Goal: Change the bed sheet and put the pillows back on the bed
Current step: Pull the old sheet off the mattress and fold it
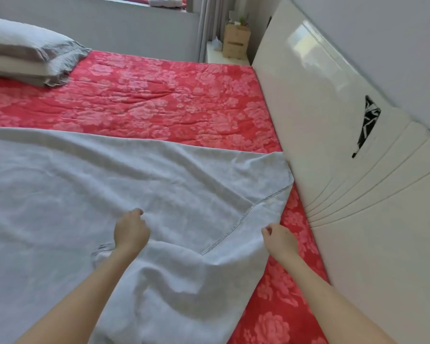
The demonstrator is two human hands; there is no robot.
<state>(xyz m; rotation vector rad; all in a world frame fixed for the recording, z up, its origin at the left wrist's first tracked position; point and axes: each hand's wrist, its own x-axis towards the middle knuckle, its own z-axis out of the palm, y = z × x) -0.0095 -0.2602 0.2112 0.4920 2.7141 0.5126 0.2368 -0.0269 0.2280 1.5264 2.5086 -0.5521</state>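
A pale grey sheet (pixel 85 189) lies folded over the near half of the bed, on top of a red quilted cover with pink flowers (pixel 159 95). My left hand (pixel 130 230) sits on the grey sheet with its fingers curled into the cloth. My right hand (pixel 279 238) pinches the sheet's edge close to the headboard, where a stitched hem runs across a turned-over corner. Two stacked grey pillows (pixel 27 50) lie at the far left of the bed.
A glossy cream headboard (pixel 333 145) runs along the right side, with a black patterned inset. Beyond the bed's far corner stand a white nightstand (pixel 224 58) with a cardboard box (pixel 236 40), and grey curtains (pixel 211 21).
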